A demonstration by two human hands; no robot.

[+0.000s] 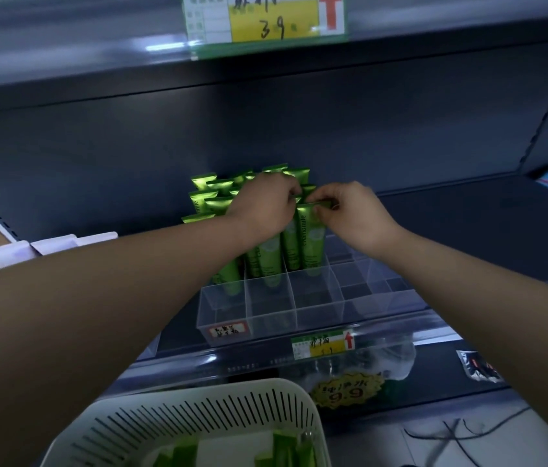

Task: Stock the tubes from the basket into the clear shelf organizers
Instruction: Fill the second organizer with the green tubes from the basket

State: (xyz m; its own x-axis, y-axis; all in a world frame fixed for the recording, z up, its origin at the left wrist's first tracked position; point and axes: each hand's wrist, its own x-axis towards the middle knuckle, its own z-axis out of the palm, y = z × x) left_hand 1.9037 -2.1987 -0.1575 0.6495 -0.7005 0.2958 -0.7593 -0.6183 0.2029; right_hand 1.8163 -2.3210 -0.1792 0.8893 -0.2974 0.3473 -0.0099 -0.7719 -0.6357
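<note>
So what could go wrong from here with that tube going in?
The left hand and right hand pinch the tube by its top crimp only, so it may slip while seating. The tubes behind stand crowded; a nudge could topple some. The organizer sits near the shelf edge; a push might shift it.

Upright green tubes (311, 237) fill the back and left cells of the clear organizer (319, 298); its front row and right-side cells are open from above. The upper shelf (97, 62) overhangs, and the left hand (266, 205) and right hand (355, 212) crowd the tube tops.
</note>
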